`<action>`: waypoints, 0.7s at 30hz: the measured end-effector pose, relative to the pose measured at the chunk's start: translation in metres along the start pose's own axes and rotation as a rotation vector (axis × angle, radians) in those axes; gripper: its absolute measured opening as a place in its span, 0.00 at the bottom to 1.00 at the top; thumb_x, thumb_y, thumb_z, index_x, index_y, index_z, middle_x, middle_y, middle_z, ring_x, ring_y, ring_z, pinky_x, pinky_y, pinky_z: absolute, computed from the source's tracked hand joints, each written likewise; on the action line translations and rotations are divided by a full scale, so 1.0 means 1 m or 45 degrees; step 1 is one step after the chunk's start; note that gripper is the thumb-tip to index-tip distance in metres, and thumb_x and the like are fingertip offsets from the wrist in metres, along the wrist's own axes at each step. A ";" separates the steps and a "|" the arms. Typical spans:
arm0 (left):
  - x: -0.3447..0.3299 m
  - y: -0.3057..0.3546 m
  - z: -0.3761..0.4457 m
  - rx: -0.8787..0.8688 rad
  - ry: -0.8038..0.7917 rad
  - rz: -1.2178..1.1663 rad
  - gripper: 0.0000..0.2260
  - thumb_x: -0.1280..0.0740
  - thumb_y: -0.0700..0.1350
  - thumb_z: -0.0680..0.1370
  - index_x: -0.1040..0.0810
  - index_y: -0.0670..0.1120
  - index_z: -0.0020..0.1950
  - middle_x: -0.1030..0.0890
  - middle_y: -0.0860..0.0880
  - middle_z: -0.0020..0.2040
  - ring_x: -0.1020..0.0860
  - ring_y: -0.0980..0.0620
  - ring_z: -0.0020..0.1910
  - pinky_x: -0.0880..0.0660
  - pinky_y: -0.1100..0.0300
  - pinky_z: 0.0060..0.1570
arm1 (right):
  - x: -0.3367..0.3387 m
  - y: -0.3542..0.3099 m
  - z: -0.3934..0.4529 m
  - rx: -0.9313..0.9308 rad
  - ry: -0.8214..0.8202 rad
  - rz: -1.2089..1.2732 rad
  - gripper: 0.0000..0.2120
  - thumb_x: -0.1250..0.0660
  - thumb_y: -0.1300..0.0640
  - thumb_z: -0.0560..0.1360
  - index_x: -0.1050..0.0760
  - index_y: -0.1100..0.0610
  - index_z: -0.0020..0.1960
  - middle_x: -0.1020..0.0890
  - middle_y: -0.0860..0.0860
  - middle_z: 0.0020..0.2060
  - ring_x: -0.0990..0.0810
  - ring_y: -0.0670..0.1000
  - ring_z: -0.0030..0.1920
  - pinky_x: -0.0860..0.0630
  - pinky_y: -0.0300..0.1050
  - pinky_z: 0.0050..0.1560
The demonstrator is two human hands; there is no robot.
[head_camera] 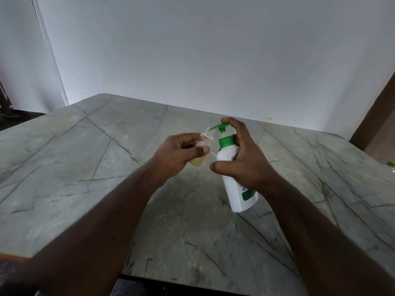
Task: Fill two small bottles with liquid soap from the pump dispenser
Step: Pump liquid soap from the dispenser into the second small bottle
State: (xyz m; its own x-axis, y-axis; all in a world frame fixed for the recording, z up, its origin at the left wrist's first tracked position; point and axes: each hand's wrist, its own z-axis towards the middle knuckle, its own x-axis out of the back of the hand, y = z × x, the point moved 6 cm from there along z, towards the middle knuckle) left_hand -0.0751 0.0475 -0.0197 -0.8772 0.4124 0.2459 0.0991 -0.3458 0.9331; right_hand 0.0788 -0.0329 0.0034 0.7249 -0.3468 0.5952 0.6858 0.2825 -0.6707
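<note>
My left hand grips a small clear bottle, tilted, with pale yellow soap in its bottom. Its open mouth sits right under the green spout of the pump dispenser. The dispenser is a white bottle with a green collar, pump head and label. My right hand wraps around its body, with the index finger resting on top of the pump head. Both are held above the table. A second small bottle with a green top shows partly at the far right edge.
A grey marble-patterned table fills the view, its near edge at the bottom. A white wall stands behind it. A brown wooden frame rises at the right.
</note>
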 end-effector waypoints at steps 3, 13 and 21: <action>-0.001 0.000 0.000 -0.003 -0.015 0.004 0.16 0.27 0.46 0.78 0.18 0.48 0.66 0.13 0.51 0.55 0.16 0.50 0.55 0.20 0.49 0.61 | 0.001 0.000 0.000 -0.002 0.006 -0.009 0.46 0.21 0.58 0.64 0.44 0.40 0.71 0.26 0.40 0.51 0.20 0.48 0.44 0.23 0.37 0.41; -0.003 0.002 0.000 0.001 -0.018 -0.015 0.15 0.28 0.46 0.79 0.18 0.50 0.65 0.14 0.53 0.55 0.16 0.54 0.54 0.19 0.54 0.58 | 0.002 -0.003 -0.001 0.025 0.028 0.053 0.49 0.21 0.60 0.64 0.46 0.40 0.74 0.27 0.43 0.57 0.21 0.47 0.46 0.23 0.36 0.43; -0.005 0.000 -0.002 0.048 -0.099 -0.145 0.12 0.32 0.45 0.81 0.21 0.49 0.65 0.15 0.48 0.60 0.17 0.49 0.60 0.22 0.44 0.64 | 0.016 0.000 -0.002 -0.004 0.160 0.387 0.49 0.21 0.65 0.63 0.41 0.40 0.74 0.23 0.52 0.55 0.18 0.49 0.43 0.17 0.48 0.42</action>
State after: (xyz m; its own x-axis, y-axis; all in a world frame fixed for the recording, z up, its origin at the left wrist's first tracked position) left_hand -0.0720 0.0439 -0.0217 -0.8449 0.5115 0.1565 0.0200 -0.2620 0.9648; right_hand 0.0902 -0.0407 0.0121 0.8825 -0.3547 0.3087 0.4392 0.3872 -0.8107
